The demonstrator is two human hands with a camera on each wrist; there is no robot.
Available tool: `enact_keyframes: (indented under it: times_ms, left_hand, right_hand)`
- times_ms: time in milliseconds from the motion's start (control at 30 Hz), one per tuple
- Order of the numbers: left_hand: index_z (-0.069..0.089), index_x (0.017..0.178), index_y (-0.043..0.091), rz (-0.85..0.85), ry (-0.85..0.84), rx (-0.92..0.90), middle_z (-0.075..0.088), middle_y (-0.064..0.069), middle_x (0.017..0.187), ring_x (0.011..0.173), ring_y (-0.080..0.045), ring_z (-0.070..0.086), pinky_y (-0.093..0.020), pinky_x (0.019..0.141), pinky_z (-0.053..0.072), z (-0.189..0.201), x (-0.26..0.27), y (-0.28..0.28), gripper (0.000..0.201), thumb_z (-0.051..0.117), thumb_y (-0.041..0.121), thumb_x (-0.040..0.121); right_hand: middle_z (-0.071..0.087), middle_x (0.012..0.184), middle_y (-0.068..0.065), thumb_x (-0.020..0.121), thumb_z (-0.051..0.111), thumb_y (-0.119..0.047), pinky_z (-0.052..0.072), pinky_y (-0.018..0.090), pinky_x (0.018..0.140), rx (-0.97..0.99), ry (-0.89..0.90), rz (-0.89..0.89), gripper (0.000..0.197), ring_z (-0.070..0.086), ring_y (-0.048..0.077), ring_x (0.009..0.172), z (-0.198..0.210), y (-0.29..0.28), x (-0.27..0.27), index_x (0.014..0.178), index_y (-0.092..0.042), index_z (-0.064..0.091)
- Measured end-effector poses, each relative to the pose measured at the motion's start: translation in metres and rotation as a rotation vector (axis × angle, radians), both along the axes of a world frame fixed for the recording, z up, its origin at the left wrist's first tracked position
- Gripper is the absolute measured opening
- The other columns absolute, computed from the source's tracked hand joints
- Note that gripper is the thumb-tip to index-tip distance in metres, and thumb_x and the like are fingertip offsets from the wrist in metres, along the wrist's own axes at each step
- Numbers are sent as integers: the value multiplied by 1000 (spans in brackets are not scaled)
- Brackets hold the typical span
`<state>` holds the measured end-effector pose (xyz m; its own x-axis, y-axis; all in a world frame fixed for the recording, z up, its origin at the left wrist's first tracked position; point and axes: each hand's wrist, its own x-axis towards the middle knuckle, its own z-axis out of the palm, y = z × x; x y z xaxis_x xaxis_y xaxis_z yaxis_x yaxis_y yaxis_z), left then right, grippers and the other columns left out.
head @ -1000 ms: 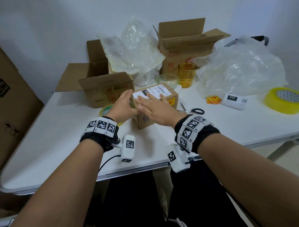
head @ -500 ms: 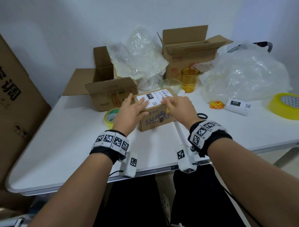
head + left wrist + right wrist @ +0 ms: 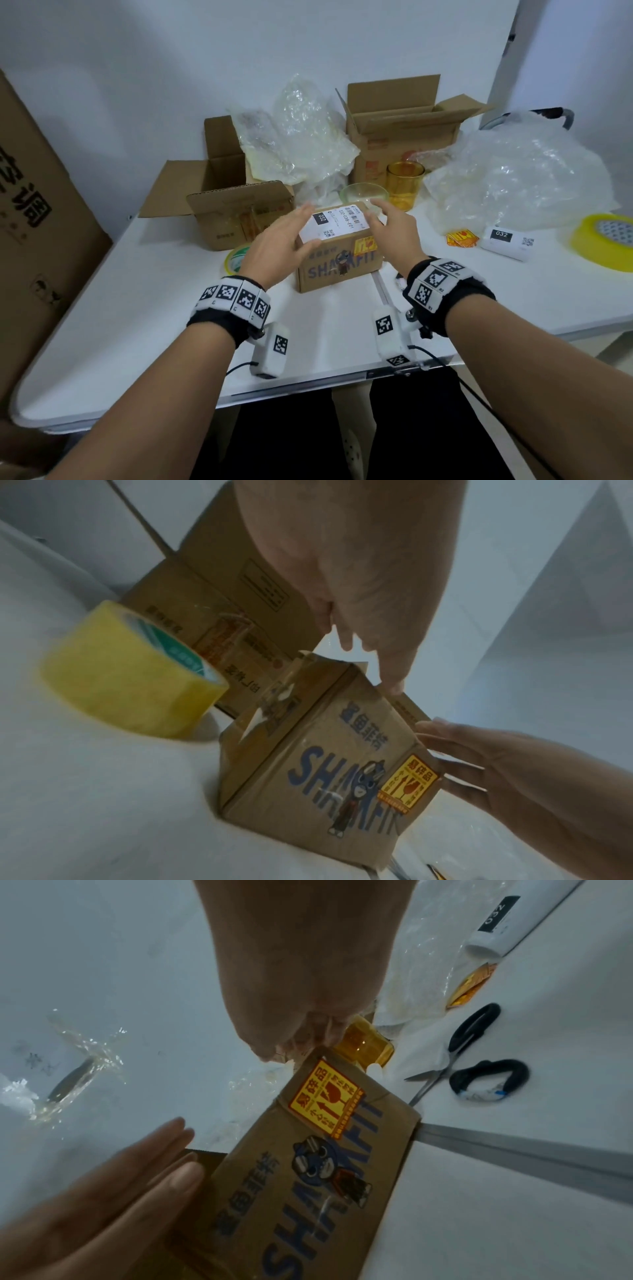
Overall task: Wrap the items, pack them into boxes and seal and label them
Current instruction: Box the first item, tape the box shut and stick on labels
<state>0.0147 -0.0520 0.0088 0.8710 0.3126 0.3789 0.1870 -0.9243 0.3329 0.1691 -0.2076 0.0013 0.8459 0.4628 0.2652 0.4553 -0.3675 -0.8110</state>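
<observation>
White walls back a white bench [image 3: 113, 329] carrying packing materials. At the centre of the bench stands a small closed brown box [image 3: 337, 263] printed with blue lettering and a cartoon figure on its front face. A white shipping label [image 3: 334, 224] with barcode and the number 032 lies flat on the box top. A yellow-and-red fragile sticker [image 3: 365, 245] sits at the upper right of the front face.

Left hand [image 3: 277, 241]: fingers straight and spread, placed at the left edge of the box top, thumb tip on the near left corner of the label. It holds nothing. Right hand [image 3: 394, 228]: fingers extended and relaxed, placed at the right edge of the box top; whether it touches the box cannot be told from the head view. It grips nothing.

Just left of the box, partly behind the left hand, lies a yellow tape roll [image 3: 137, 672]. Behind that stands an open cardboard carton [image 3: 236, 212] with flaps up. A second open carton [image 3: 404, 137] stands at the back, near the wall. Crumpled clear wrapping film [image 3: 298, 144] lies between the two cartons; a larger heap of film [image 3: 520, 178] lies to the right. An amber glass tumbler [image 3: 404, 185] and a clear glass bowl [image 3: 363, 193] stand just behind the box. Scissors [image 3: 459, 1053] with black handles lie on the bench to the right of the box. Further right are loose fragile stickers [image 3: 462, 238], a white roll of labels [image 3: 507, 240] marked 032, and a large yellow tape roll [image 3: 606, 240] at the edge of the head view. A tall brown carton [image 3: 37, 219] stands off the bench at left.
</observation>
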Motion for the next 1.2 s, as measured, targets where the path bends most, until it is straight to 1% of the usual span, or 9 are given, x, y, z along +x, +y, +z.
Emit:
enact_keyframes:
  times_ms: [100, 167, 300, 433, 600, 767, 933, 1067, 1200]
  left_hand:
    - [6, 158, 21, -69, 262, 84, 5, 5, 165, 151, -12, 6, -36, 122, 8, 8, 23, 1, 84, 50, 56, 94]
    - [-4, 157, 23, -81, 425, 160, -6, 5, 165, 151, -17, -6, -42, 122, -2, 3, 37, 3, 90, 42, 65, 92]
    - [-9, 155, 31, -22, 556, 230, -13, -2, 164, 150, -32, -11, -50, 121, -4, -3, 48, 5, 86, 40, 65, 93]
    - [-9, 154, 40, 5, 584, 227, -10, -18, 162, 149, -38, -9, -50, 121, -3, -1, 49, 6, 81, 43, 60, 95]
    - [17, 152, 46, -23, 403, 131, 18, -11, 158, 144, -32, 11, -52, 117, 9, 24, 45, -8, 81, 59, 64, 85]
    - [33, 148, 43, -16, 33, -78, 24, -5, 152, 140, -26, 12, -52, 115, 23, 93, 48, -27, 79, 71, 52, 80]
    - [40, 146, 39, 69, -171, -86, 31, -9, 149, 139, -31, 17, -44, 114, 22, 157, 19, 0, 75, 75, 44, 79]
    - [41, 144, 42, 237, -283, -137, 34, -9, 146, 137, -29, 22, -44, 113, 26, 170, -22, 49, 73, 75, 47, 79]
    - [41, 144, 41, 445, -399, -198, 33, -6, 143, 137, -27, 21, -39, 112, 26, 173, -73, 103, 74, 76, 46, 79]
  right_hand:
    - [47, 144, 6, 94, 58, -40, 46, 34, 100, -16, 212, 42, 65, 51, 23, 126, 3, 11, 2, 148, -13, 35]
    - [50, 142, 7, 92, 61, -41, 44, 37, 102, -60, 268, 42, 66, 50, 25, 126, 1, 16, 6, 146, -11, 38]
    - [69, 109, 9, 97, 51, -30, 53, 43, 89, -11, 268, 28, 30, 64, 26, 99, -9, 18, 16, 115, -12, 66]
    - [69, 103, 9, 101, 40, -23, 47, 28, 67, 3, 259, -5, 33, 61, 23, 89, -10, 15, 20, 108, -11, 70]
    - [63, 122, 12, 103, 33, -19, 46, 32, 89, 109, 289, -191, 37, 57, 29, 110, 11, 11, 20, 116, -9, 66]
    - [66, 110, 6, 104, 26, -40, 49, 41, 91, 357, 140, -246, 48, 60, 25, 102, 93, 13, 25, 110, -16, 67]
    - [65, 105, 5, 104, 23, -47, 47, 36, 93, 456, 65, -71, 51, 60, 22, 100, 161, 51, 3, 105, -14, 63]
    - [62, 117, 8, 105, 21, -43, 42, 37, 95, 377, -35, 91, 50, 55, 23, 106, 182, 97, -24, 118, -11, 57]
    - [59, 111, 3, 106, 25, -39, 34, 27, 82, 287, -98, 297, 45, 49, 17, 97, 191, 144, -56, 122, -9, 54]
